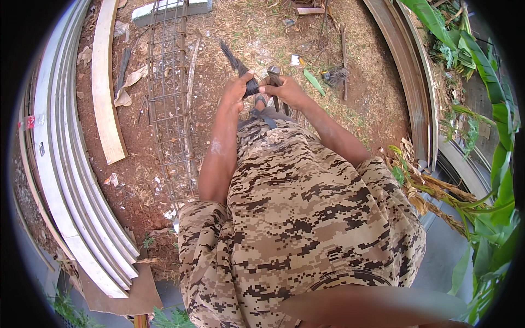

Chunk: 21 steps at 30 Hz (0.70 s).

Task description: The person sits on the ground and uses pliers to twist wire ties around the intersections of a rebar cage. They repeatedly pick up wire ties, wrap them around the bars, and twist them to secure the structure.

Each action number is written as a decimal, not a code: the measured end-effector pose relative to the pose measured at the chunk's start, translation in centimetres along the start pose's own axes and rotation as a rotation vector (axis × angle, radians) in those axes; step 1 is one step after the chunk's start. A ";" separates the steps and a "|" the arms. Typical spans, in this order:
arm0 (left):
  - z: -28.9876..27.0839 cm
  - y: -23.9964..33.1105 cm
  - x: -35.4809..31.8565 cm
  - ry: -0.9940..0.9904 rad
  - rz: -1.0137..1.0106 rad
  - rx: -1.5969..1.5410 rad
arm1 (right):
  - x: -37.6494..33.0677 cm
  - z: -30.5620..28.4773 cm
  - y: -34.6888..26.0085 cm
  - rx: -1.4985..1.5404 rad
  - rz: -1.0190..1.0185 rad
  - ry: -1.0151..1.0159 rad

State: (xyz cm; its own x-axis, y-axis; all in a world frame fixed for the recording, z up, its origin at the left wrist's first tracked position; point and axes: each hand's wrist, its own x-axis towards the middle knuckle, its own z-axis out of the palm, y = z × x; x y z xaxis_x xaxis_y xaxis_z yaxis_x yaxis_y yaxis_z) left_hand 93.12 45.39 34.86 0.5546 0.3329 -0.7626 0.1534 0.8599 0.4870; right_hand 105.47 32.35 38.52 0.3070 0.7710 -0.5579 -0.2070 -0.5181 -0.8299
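Beside the rebar cage point(169, 104), left hand point(239, 87) grips wire bundle point(236, 65), right hand point(284, 90) pincers point(274, 76).

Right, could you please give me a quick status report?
Left hand grips wire bundle. Right hand holds pincers. Rebar cage lies on ground, left.
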 end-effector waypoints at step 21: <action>-0.5 -0.8 0.6 0.050 -0.029 -0.001 | -0.2 0.1 0.1 -0.010 -0.035 -0.031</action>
State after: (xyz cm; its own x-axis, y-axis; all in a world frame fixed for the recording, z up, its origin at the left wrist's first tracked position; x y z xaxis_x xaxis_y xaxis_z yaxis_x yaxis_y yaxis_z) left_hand 92.91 45.13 33.80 0.5083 0.3266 -0.7968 0.1685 0.8697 0.4640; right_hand 105.28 32.23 38.53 0.2851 0.7999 -0.5280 -0.1868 -0.4940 -0.8492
